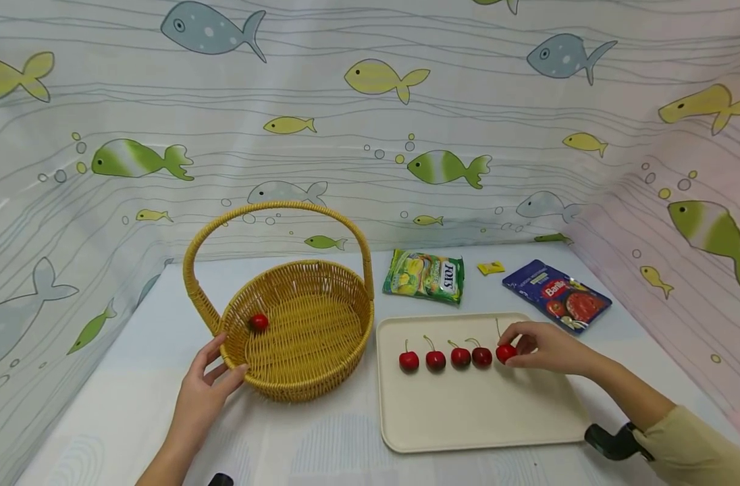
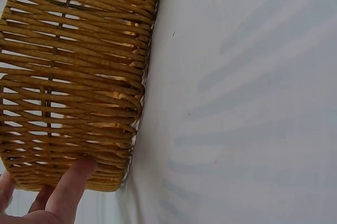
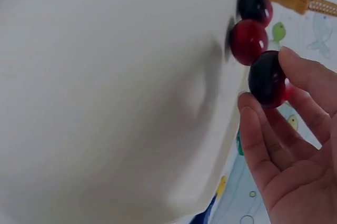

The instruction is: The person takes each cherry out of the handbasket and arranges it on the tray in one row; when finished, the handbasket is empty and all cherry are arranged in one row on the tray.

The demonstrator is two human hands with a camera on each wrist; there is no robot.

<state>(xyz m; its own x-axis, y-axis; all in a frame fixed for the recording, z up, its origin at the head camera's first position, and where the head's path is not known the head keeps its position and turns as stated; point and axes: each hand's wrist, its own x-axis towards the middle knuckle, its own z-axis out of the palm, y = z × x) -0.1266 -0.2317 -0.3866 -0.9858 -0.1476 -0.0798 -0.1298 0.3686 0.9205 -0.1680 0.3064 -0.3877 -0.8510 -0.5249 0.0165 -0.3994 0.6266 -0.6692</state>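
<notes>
My right hand (image 1: 549,345) pinches a red cherry (image 3: 267,79) between thumb and fingertips, over the right part of a cream tray (image 1: 467,418). Left of it, several more cherries (image 1: 435,360) with green stems stand in a row on the tray. My left hand (image 1: 201,398) rests against the near left side of a yellow wicker basket (image 1: 309,388); its fingers are spread along the outside, and the thumb (image 2: 73,184) presses on the weave. Inside the basket, at its left wall, lies a single cherry (image 1: 258,322). The basket's tall handle (image 1: 279,204) arches upward.
Behind the tray lie a green snack packet (image 1: 425,275), a small yellow wrapped piece (image 1: 490,268) and a blue pouch (image 1: 557,295) with a tomato picture. A fish-patterned curtain (image 1: 358,162) closes off the back and sides of the white table (image 1: 339,445).
</notes>
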